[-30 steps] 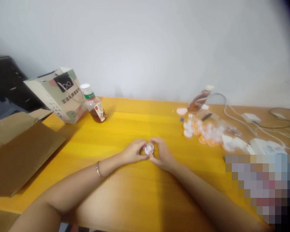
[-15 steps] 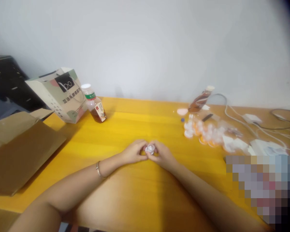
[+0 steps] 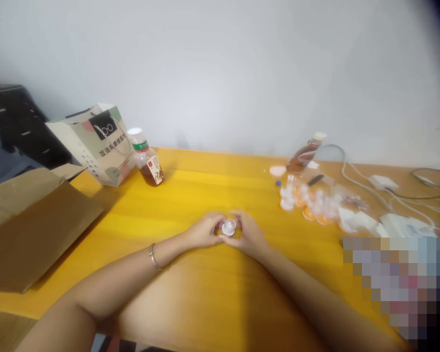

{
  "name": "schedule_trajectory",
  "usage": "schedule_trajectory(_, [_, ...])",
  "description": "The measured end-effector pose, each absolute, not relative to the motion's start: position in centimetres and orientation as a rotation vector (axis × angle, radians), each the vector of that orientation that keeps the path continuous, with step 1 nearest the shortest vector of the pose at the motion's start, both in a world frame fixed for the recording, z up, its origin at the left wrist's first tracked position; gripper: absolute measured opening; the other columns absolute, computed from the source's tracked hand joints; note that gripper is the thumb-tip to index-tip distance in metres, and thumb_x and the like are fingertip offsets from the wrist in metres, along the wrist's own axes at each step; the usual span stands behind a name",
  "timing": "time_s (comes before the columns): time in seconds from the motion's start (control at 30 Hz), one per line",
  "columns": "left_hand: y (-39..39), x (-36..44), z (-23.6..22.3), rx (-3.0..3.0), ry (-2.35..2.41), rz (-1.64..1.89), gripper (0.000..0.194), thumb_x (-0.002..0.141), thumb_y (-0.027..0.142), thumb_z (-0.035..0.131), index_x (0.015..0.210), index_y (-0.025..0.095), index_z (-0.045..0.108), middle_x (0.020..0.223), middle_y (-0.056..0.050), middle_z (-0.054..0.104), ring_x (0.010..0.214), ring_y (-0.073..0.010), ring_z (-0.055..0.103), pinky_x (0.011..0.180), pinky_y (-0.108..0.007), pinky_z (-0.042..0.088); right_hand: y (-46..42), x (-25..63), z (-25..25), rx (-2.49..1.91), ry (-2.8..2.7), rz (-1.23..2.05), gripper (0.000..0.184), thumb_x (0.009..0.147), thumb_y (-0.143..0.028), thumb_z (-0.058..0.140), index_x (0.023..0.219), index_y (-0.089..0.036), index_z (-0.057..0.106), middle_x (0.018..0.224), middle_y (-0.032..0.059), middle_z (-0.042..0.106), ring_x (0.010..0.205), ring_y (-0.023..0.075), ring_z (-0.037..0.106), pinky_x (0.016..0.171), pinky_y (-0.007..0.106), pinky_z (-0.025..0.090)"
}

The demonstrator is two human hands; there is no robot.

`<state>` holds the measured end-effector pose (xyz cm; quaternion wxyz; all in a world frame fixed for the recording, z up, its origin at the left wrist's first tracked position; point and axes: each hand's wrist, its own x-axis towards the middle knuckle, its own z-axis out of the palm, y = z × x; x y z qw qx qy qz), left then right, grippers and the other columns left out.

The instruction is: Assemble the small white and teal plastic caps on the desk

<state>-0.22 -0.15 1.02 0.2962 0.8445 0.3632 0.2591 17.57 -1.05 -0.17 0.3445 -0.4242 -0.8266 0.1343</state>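
Observation:
Both my hands meet at the middle of the yellow table (image 3: 190, 195). Between them sits a small white round cap-like piece (image 3: 228, 227). My left hand (image 3: 203, 231), with a thin bracelet on its wrist, pinches it from the left. My right hand (image 3: 248, 235) closes on it from the right. What the piece is exactly is too blurred to tell. A cluster of similar small white and orange pieces (image 3: 311, 201) lies on the table to the right, beyond my right hand.
A paper gift bag (image 3: 95, 143) and a tea bottle (image 3: 147, 159) stand at the back left. An open cardboard box (image 3: 29, 220) lies at the left edge. A second bottle (image 3: 305, 152) leans at the back right, with white cables and chargers (image 3: 383, 190) beyond.
The small white piece has been turned slightly between my fingers. The view has shifted a little to the left. My hands stay in the same place.

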Motion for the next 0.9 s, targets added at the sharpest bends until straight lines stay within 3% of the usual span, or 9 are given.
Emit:
schedule_trajectory(0.2, [-0.2, -0.2, 1.1, 2.269, 0.934, 0.707, 0.019, 0.071, 0.026, 0.059, 0.086, 0.016, 0.053, 0.076, -0.001, 0.054, 0.070, -0.0127, 0.048, 0.064, -0.023, 0.037, -1.2, 17.7, -0.8, -1.012, -2.131, 0.203, 0.036, 0.072, -0.025, 0.054, 0.105, -0.017, 0.042, 0.089, 0.0088, 0.057, 0.080, 0.0230, 0.056, 0.070, 0.037, 0.046])
schedule_trajectory(0.5, [-0.1, -0.3, 1.0, 2.283, 0.958, 0.679, 0.018, 0.071, 0.028, 0.060, 0.082, 0.016, 0.052, 0.077, -0.001, 0.054, 0.071, -0.0132, 0.049, 0.065, -0.023, 0.038, -1.3, 17.9, -0.6, -0.954, -2.151, 0.175, 0.040, 0.078, -0.027, 0.051, 0.115, -0.019, 0.037, 0.094, 0.0086, 0.056, 0.083, 0.0232, 0.057, 0.073, 0.040, 0.048])
schedule_trajectory(0.63, [-0.1, -0.3, 0.9, 2.302, 0.958, 0.686, 0.021, 0.071, 0.031, 0.061, 0.081, 0.016, 0.052, 0.075, 0.000, 0.052, 0.069, -0.0127, 0.048, 0.064, -0.023, 0.037, -1.3, 18.0, -0.5, -0.867, -2.163, 0.144, 0.036, 0.083, -0.025, 0.044, 0.117, -0.017, 0.034, 0.103, 0.0122, 0.052, 0.096, 0.0245, 0.053, 0.081, 0.041, 0.045])
schedule_trajectory(0.77, [-0.1, -0.4, 1.0, 2.306, 0.939, 0.694, 0.022, 0.070, 0.031, 0.061, 0.083, 0.016, 0.052, 0.076, -0.001, 0.053, 0.070, -0.0129, 0.049, 0.064, -0.023, 0.037, -0.9, 18.0, -0.4, -1.036, -2.137, 0.243, 0.038, 0.075, -0.039, 0.060, 0.101, -0.018, 0.042, 0.087, 0.0076, 0.054, 0.079, 0.0222, 0.054, 0.069, 0.037, 0.045])
schedule_trajectory(0.9, [-0.2, -0.4, 1.1, 2.310, 0.947, 0.673, 0.021, 0.071, 0.032, 0.061, 0.080, 0.016, 0.051, 0.074, 0.000, 0.052, 0.070, -0.0125, 0.048, 0.065, -0.023, 0.037, -1.0, 18.0, 0.4, -1.049, -2.240, 0.399, 0.013, 0.078, -0.029, 0.054, 0.082, -0.020, 0.047, 0.074, 0.0027, 0.053, 0.069, 0.0184, 0.052, 0.064, 0.032, 0.042])
